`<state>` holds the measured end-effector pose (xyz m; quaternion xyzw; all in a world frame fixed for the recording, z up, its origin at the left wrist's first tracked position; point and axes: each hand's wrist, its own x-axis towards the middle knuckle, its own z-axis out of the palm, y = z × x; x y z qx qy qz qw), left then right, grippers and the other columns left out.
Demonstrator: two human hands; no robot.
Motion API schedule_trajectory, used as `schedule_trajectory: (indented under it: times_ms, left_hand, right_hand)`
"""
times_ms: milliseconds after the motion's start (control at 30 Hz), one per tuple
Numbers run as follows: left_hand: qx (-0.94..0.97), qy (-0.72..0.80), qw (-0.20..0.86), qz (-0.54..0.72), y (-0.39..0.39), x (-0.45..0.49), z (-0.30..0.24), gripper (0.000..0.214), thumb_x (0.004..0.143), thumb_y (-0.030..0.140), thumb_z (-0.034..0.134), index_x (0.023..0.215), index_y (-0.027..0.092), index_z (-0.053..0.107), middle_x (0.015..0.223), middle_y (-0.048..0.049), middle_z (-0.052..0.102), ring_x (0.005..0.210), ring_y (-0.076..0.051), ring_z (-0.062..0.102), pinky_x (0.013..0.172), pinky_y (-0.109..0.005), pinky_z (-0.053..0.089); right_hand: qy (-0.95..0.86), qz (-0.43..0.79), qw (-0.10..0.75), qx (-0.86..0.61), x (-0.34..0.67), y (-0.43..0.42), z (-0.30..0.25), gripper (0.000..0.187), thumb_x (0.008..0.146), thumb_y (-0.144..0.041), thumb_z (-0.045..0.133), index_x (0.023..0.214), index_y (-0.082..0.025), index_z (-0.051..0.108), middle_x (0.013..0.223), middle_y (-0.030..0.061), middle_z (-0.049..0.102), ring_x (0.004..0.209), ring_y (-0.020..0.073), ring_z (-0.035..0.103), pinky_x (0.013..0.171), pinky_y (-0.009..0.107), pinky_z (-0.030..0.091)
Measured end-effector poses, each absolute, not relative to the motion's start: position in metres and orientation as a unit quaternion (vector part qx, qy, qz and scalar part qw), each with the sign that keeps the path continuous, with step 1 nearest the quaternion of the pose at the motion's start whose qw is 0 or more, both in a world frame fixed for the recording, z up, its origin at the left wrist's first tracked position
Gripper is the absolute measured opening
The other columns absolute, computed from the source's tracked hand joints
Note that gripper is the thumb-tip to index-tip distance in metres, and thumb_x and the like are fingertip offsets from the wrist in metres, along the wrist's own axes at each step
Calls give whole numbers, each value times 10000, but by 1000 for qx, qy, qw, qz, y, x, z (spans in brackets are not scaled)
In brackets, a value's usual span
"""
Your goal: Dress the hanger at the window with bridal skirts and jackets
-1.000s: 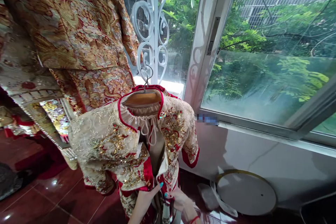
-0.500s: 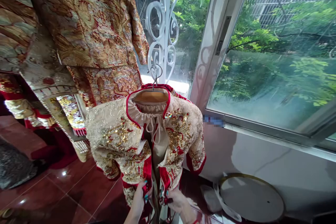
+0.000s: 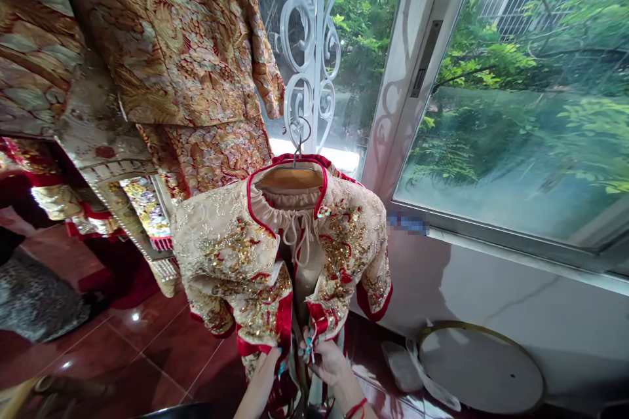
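A cream jacket [image 3: 216,229] with gold sequin embroidery and red trim hangs on a wooden hanger [image 3: 292,178] with a metal hook. Its front is parted, and a tied drawstring [image 3: 299,230] of a cream inner garment shows at the neck. My left hand [image 3: 264,372] is closed on the jacket's lower front edge on the left side. On the other front edge, near the red trim, my right hand [image 3: 330,363] pinches the cloth, with its turquoise nails showing. A red cord circles my right wrist. Cloth partly hides the fingers of both hands.
Gold and red brocade garments [image 3: 181,46] hang at the left. A white scrolled metal frame [image 3: 299,36] stands behind the hanger, before sliding windows [image 3: 515,131]. A round board [image 3: 481,366] with a gold rim leans low at the right, beside clear plastic [image 3: 403,366].
My view has shifted slightly, so the jacket sits a little farther right in the picture. My right hand has risen slightly along the front edge. Both hands still grip the jacket.
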<state>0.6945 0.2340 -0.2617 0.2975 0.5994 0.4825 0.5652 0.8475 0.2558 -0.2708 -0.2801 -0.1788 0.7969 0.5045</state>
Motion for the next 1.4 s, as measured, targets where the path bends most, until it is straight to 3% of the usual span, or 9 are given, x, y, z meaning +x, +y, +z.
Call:
schedule_trajectory:
  times_ms: [67, 167, 300, 433, 567, 867, 1133, 1400]
  left_hand:
    - [326, 609, 542, 478, 234, 689, -258, 330, 557, 507, 769, 663, 222, 641, 830, -67, 733, 1043, -292, 655, 984, -399, 473]
    - [364, 577, 553, 479, 233, 689, -247, 417, 555, 552, 788, 761, 200, 699, 955, -93, 758, 1165, -325, 611, 1100, -441, 384]
    - [381, 537, 552, 511, 233, 702, -231, 586, 501, 589, 825, 889, 160, 728, 1012, -110, 765, 1101, -337, 653, 1068, -445, 436]
    - [327, 554, 520, 562, 231, 718, -225, 658, 485, 584, 834, 971, 156, 718, 1002, -90, 772, 1038, -320, 688, 991, -417, 514]
    - [282, 558, 508, 593, 230, 723, -223, 732, 441, 552, 858, 1041, 167, 692, 1053, -85, 764, 1061, -314, 685, 983, -415, 526]
    - [332, 553, 535, 546, 226, 713, -211, 593, 489, 520, 854, 948, 172, 712, 986, -88, 779, 1065, -334, 679, 1016, -442, 496]
    - [325, 555, 556, 526, 227, 712, -203, 601, 458, 518, 865, 919, 163, 715, 1002, -102, 774, 1136, -344, 641, 1055, -455, 459]
    - [343, 564, 516, 545, 225, 721, -208, 594, 497, 546, 843, 944, 176, 715, 983, -100, 775, 1103, -343, 661, 1041, -478, 463]
  right_hand:
    - [-184, 775, 518, -312, 851, 255, -274, 432, 380, -357, 917, 697, -198, 670, 629, -9, 596, 631, 180, 578, 687, 351, 496]
    - [-193, 726, 568, -335, 854, 252, -272, 574, 371, -354, 939, 869, -203, 698, 772, 18, 682, 847, 250, 650, 857, 408, 491]
    - [-226, 678, 614, -334, 855, 248, -259, 788, 421, -333, 942, 1144, -215, 653, 1104, 81, 707, 1129, 313, 602, 983, 452, 452]
    - [-222, 666, 636, -320, 855, 243, -253, 917, 413, -240, 948, 1257, -278, 591, 1282, 56, 642, 1228, 286, 553, 1077, 434, 386]
    - [-229, 677, 629, -308, 852, 240, -254, 828, 453, -241, 938, 1218, -248, 621, 1241, 70, 667, 1208, 298, 568, 1079, 447, 387]
    - [-235, 680, 600, -350, 846, 238, -253, 725, 473, -300, 933, 1145, -228, 669, 1129, 70, 704, 1117, 279, 611, 1045, 431, 416]
    - [-213, 669, 617, -357, 847, 237, -240, 738, 438, -272, 939, 1128, -223, 684, 1210, 80, 689, 1155, 284, 602, 1090, 430, 372]
    - [-224, 664, 624, -346, 848, 236, -229, 656, 463, -295, 929, 1073, -201, 707, 1081, 68, 736, 1036, 275, 660, 1006, 406, 457]
